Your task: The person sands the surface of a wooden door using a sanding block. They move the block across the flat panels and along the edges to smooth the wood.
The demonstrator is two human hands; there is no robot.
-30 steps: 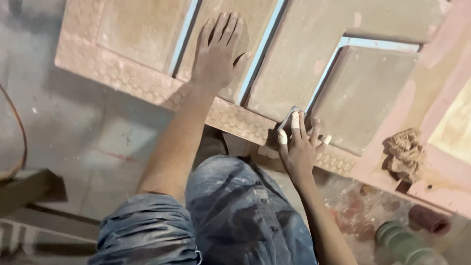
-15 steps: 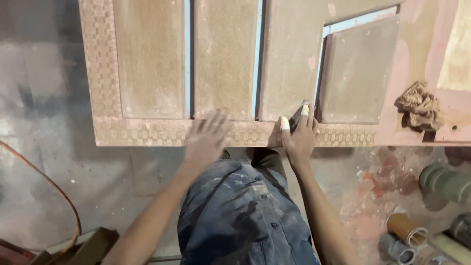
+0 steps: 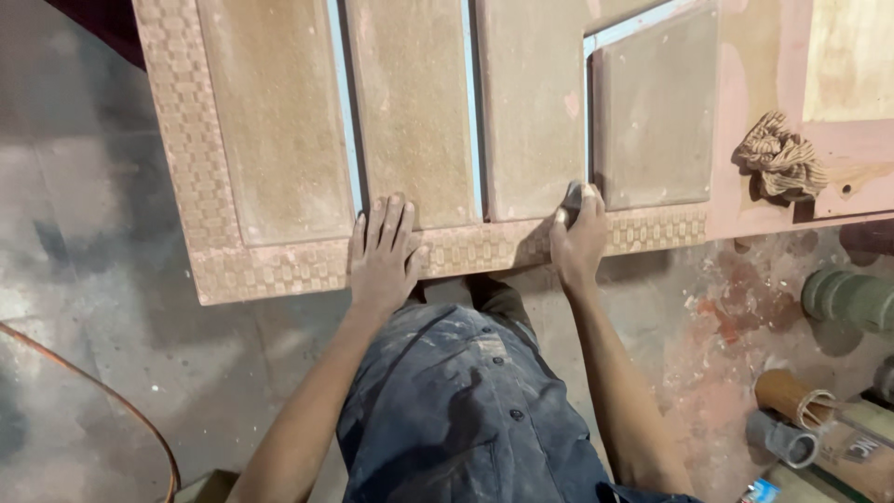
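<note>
At the near edge of the carved door panel point(image 3: 410, 121), left hand point(image 3: 382, 256) lay flat, fingers spread; right hand point(image 3: 577, 233) gripped a small sanding block point(image 3: 572, 197) at the recessed panel's corner. Bare floor point(image 3: 84, 279) lay left.

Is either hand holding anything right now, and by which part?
Right hand presses a small grey pad, fingers on top; left hand lies flat on the door panel, holding nothing.
</note>
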